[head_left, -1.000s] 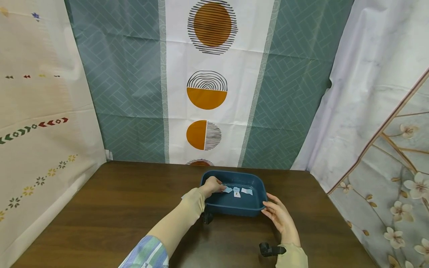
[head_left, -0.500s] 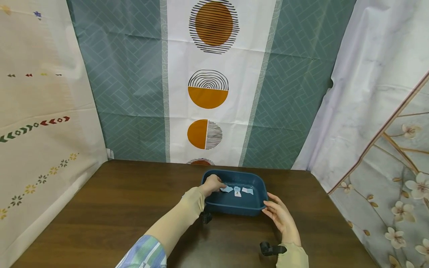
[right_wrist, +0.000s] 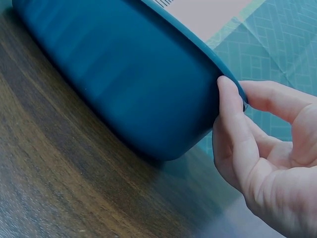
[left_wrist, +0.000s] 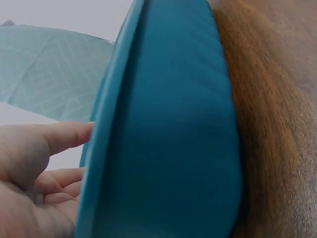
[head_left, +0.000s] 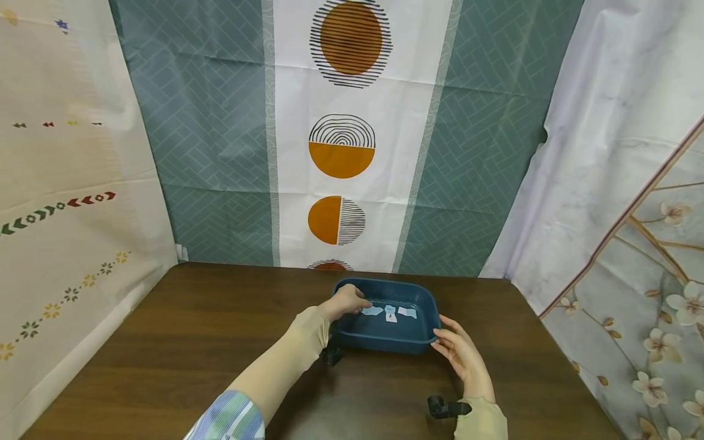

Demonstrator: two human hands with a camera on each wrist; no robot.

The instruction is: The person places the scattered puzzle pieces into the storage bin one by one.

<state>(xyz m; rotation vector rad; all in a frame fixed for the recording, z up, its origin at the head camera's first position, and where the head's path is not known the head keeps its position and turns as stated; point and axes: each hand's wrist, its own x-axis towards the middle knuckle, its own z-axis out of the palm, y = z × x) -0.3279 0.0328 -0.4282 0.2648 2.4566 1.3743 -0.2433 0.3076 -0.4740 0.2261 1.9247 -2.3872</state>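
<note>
Pinching the tub (head_left: 385, 343), the right hand (head_left: 462, 353) is farther from the scrap (head_left: 374, 311) just right of the left hand (head_left: 343, 302) (hold unclear).

Right hand (head_left: 461, 351) holding blue tray (head_left: 385, 344); left hand (head_left: 346, 301) inside, near scraps (head_left: 391, 317).

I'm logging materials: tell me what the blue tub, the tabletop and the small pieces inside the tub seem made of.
Blue tub: likely molded plastic, satin finish; smooth walls run into one continuous rim.
Tabletop: wood or wood-look laminate, slightly glossy; the streaked brown grain fits either.
Small pieces: probably paper or thin fabric, matte; flat with irregular outlines, too small to settle.
</note>
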